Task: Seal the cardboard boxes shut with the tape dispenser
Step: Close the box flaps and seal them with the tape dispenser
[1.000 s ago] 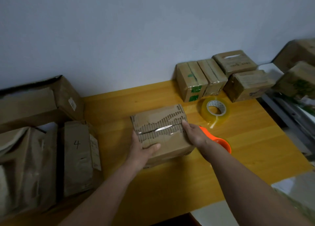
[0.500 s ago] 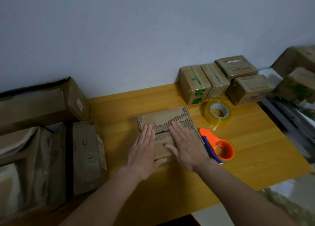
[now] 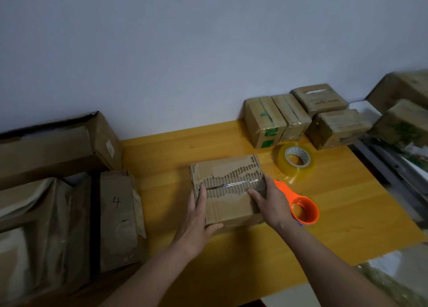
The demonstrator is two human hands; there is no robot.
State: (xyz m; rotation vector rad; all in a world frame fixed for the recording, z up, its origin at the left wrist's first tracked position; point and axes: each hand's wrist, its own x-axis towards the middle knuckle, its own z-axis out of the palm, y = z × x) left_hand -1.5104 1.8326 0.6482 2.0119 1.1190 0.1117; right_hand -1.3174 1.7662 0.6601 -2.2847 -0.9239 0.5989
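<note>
A worn cardboard box [image 3: 228, 191] lies flat in the middle of the yellow wooden table [image 3: 347, 214], a strip of clear tape running across its closed top seam. My left hand [image 3: 196, 223] lies along the box's left edge with straight fingers, the thumb against the front edge. My right hand [image 3: 271, 202] grips the right edge, thumb on top and fingers down the side. The orange tape dispenser [image 3: 303, 210] rests on the table just right of the box, partly hidden behind my right hand. Neither hand holds it.
A clear tape roll [image 3: 296, 162] stands behind the dispenser. Several small taped boxes [image 3: 301, 119] sit at the back right by the wall. Larger worn boxes, one marked "4" [image 3: 118, 216], crowd the left side. More boxes and a metal rail [image 3: 393, 167] lie at the right.
Half a second ago both palms lay flat on the box top over the tape. They have slid outward to the left and right edges. The box and dispenser stay in place.
</note>
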